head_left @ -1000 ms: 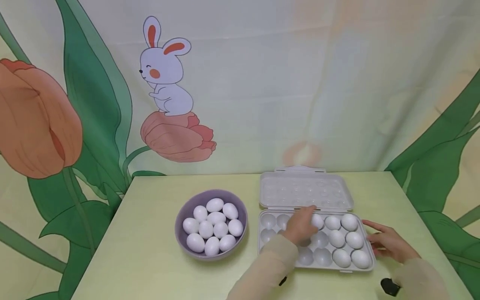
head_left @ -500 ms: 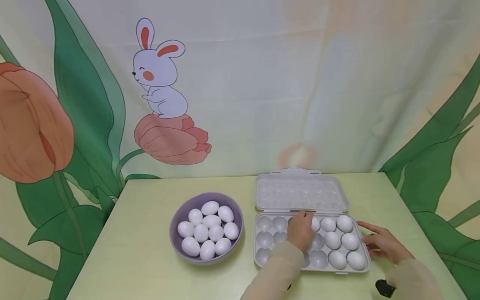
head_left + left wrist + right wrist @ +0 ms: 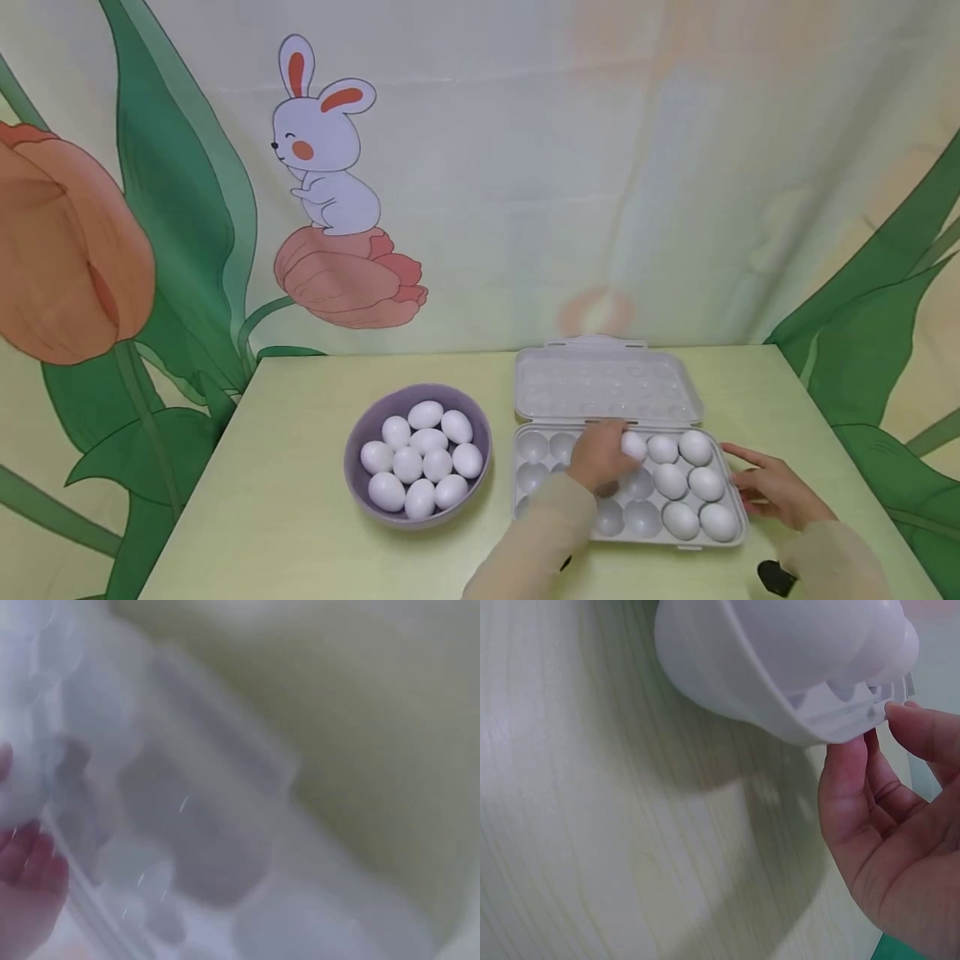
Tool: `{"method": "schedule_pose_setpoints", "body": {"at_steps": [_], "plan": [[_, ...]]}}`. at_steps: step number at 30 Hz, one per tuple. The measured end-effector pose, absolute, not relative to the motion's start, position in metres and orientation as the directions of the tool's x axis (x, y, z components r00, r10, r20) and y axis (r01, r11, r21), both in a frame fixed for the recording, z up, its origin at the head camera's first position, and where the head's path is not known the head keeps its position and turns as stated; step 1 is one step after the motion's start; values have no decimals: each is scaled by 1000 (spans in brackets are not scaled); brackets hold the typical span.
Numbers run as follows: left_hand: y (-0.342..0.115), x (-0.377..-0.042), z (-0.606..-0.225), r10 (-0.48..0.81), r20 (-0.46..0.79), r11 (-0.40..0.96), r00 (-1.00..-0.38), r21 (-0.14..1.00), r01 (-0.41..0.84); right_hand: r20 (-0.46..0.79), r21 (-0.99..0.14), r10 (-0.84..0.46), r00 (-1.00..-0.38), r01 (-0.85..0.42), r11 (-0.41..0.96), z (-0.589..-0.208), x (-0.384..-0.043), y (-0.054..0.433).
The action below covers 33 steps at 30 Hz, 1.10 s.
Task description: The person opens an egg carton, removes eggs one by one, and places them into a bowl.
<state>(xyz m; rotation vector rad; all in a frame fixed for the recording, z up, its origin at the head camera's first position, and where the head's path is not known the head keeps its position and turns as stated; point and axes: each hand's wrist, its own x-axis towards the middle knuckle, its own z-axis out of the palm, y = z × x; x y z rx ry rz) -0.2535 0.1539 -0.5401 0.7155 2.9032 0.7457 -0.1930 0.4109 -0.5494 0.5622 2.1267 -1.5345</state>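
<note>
Currently, your left hand [image 3: 600, 457] grips an egg [image 3: 633, 447] while your right hand [image 3: 780, 492] pinches the tray [image 3: 642, 518].

Your left thumb and fingers curl round that egg at the tray's back row, though whether it sits fully in its cup can't be told; your right thumb lies over the tray's right rim, with fingers beneath. Just beside the held egg, six more eggs [image 3: 681, 520] fill the two right-end columns. Behind, the lid [image 3: 607, 383] lies folded back; to the left, apart from the tray, a purple bowl [image 3: 352, 462] of white eggs stands on the table [image 3: 285, 500], before a rabbit-print curtain [image 3: 333, 200].
</note>
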Motion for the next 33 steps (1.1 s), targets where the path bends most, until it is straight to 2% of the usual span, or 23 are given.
{"method": "schedule_pose_setpoints", "body": {"at_steps": [3, 8, 14, 20, 25, 29, 33], "plan": [[147, -263, -524, 473, 10, 722, -881, 569, 394, -573, -777, 44, -819, 559, 289, -548, -192, 412], [129, -279, -489, 462, -41, 677, -886, 662, 323, -562, -792, 15, -827, 542, 282, -548, -191, 414], [92, -298, -454, 487, -39, 663, -873, 667, 340, -565, -790, 14, -825, 546, 279, -548, -190, 415], [35, -307, -433, 534, -63, 691, -843, 608, 392, -574, -784, 9, -819, 553, 282, -549, -191, 415], [-17, -309, -432, 508, -73, 741, -859, 546, 391, -570, -787, 5, -821, 548, 283, -550, -191, 415], [-53, -310, -438, 466, -68, 816, -882, 419, 399, -568, -789, -2, -823, 543, 289, -549, -191, 414], [-82, -310, -446, 425, -129, 877, -896, 301, 373, -567, -790, -11, -823, 541, 289, -550, -193, 411]]}}
